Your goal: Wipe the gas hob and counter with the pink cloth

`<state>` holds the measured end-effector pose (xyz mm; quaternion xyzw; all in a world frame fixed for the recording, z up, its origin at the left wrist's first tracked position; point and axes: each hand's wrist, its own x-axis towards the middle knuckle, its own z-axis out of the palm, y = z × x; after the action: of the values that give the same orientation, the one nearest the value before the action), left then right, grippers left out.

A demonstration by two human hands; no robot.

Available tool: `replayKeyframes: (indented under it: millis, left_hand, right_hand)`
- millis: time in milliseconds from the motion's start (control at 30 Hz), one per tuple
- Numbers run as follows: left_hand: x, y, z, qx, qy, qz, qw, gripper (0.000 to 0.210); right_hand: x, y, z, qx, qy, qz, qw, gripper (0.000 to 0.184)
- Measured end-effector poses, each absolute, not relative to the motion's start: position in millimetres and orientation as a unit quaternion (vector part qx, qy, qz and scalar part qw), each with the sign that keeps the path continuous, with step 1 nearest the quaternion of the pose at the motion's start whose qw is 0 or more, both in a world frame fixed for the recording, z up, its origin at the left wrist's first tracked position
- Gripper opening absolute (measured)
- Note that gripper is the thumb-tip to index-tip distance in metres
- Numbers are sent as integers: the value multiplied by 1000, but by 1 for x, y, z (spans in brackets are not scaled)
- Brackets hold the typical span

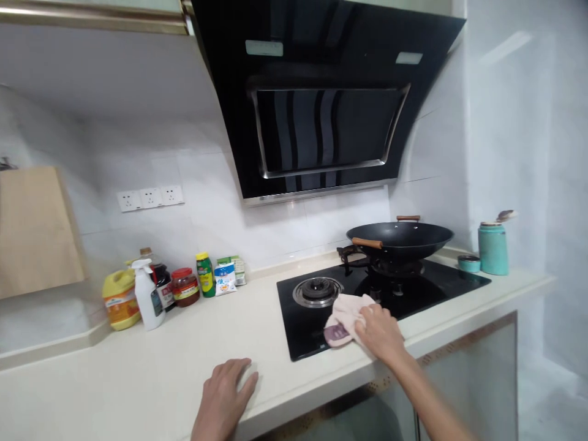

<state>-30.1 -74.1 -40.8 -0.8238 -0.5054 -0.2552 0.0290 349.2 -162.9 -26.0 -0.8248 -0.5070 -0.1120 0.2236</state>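
Observation:
My right hand (379, 331) grips a pale pink cloth (346, 311) with a purple patch and presses it on the front of the black glass gas hob (301, 334). Just behind the cloth is the bare left burner (318, 290). My left hand (225, 392) rests near the front edge of the cream countertop (184, 349), left of the hob, with thumb and fingers apart and nothing in it. A black wok (408, 236) with wooden handles sits over the right burner, away from both hands.
Along the wall at left stand a yellow jug (122, 300), a white spray bottle (147, 297), a dark sauce bottle (163, 285), a red-lidded jar (185, 288), a green bottle (205, 275) and packets (225, 278). A turquoise canister (493, 250) is at right. Above hangs a black range hood (326, 128).

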Motion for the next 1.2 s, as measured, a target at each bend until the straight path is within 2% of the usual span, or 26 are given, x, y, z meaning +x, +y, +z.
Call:
replayKeyframes:
  millis: [300, 500, 967, 1200]
  left_hand:
    - [-31, -68, -41, -829, -503, -244, 35, 39]
    - [-32, -68, -39, -831, -504, -231, 42, 40]
    - [-34, -65, -46, -829, -508, -234, 26, 43]
    - [-34, -63, -47, -826, -513, -234, 26, 43]
  right_hand:
    - [220, -155, -33, -650, -688, -50, 319, 24]
    - [226, -164, -34, -596, -716, -9, 362, 26]
    - [405, -191, -44, -813, -497, -99, 289, 33]
    - [384, -189, -47, -820, -485, -162, 258, 31]
